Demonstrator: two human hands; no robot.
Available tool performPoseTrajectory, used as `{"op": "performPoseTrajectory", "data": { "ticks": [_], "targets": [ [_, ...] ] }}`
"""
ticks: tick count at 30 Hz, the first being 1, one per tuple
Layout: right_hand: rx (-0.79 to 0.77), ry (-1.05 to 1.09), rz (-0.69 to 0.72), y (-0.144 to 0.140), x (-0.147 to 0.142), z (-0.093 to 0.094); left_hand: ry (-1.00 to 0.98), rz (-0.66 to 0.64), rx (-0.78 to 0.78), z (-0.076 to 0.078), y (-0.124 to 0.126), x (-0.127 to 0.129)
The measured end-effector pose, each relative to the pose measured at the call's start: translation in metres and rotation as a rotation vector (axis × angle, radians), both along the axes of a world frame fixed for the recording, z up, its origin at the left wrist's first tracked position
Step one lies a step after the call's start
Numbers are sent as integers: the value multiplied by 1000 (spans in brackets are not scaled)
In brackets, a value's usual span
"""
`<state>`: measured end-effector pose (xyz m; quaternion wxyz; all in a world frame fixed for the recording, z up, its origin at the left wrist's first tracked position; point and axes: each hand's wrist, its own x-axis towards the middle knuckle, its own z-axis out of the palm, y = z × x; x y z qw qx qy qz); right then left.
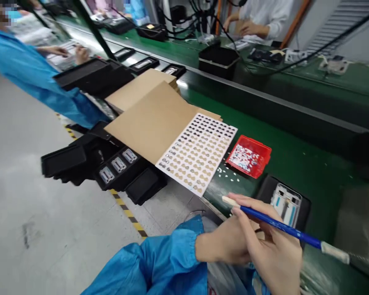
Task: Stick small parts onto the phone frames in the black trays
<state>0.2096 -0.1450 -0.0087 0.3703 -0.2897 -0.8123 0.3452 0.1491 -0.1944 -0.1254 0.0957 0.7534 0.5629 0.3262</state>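
Holding a slim blue pen-like tool with pale ends [283, 227] in our right hand [273, 258], fingers pinched around its shaft above the green bench [295, 164]. Our left hand [227, 243] sits tucked under the right, so we can't tell its grip. Just beyond sit a black tray with a white part [284, 203], a small red tray [249, 156] and a white punched sheet [198, 153].

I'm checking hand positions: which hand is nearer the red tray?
Right. The right hand, holding the blue pen, sits below the red tray; the left hand lies lower left, slightly farther.
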Motion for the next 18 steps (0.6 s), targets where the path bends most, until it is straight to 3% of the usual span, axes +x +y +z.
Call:
{"op": "performPoseTrajectory", "data": {
  "ticks": [2, 4, 6, 8, 12, 15, 18],
  "targets": [
    [-58, 46, 94, 7, -29, 1, -171, 181, 217, 4, -23, -36],
    [-105, 62, 221, 16, -66, -6, -249, 513, 341, 3, -46, -72],
    [-106, 28, 340, 21, -106, -20, -237, 841, 342, -2, -64, -103],
    [-69, -79, 423, 21, -144, -36, -203, 1051, 304, -9, -75, -127],
    [24, -325, 465, 10, -188, -60, -175, 1170, 242, -22, -86, -151],
    [63, -382, 462, 4, -195, -69, -161, 1170, 203, -23, -88, -152],
    [5, -298, 462, 2, -190, -72, -151, 1169, 186, -22, -87, -148]
  ]
}}
